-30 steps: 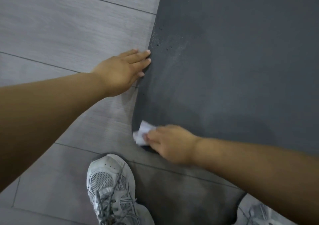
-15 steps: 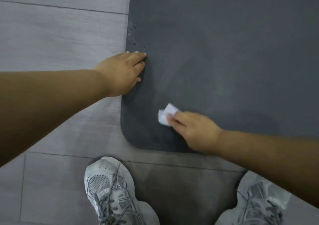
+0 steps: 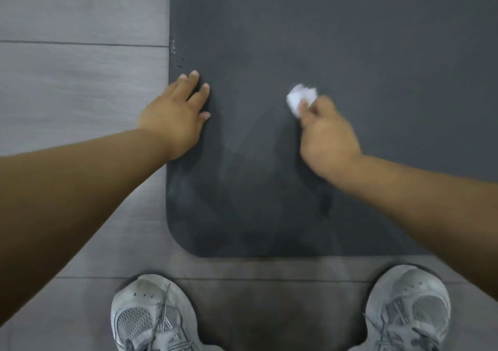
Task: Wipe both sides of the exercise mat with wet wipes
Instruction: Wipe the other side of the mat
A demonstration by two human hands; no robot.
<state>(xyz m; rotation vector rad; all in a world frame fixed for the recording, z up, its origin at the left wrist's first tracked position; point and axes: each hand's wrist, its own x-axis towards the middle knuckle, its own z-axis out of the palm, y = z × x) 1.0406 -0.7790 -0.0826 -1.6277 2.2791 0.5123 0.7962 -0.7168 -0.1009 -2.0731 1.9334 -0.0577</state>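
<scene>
A dark grey exercise mat [image 3: 350, 41] lies flat on the floor, its rounded near-left corner in front of my feet. Damp streaks show on its near part. My left hand [image 3: 176, 113] rests flat on the mat's left edge with fingers spread. My right hand [image 3: 326, 138] grips a crumpled white wet wipe [image 3: 300, 97] and presses it on the mat, right of my left hand. The right hand and wipe are blurred by motion. A few small specks [image 3: 177, 54] sit on the mat's left edge beyond my left fingers.
Grey wood-look floor tiles [image 3: 80, 81] lie left of the mat and below it. My two grey sneakers, the left one [image 3: 153, 315] and the right one [image 3: 409, 307], stand just off the mat's near edge.
My right hand has swept the wipe from the mat's near-left corner up and to the right. My left hand has stayed on the left edge while the view shifted right.
</scene>
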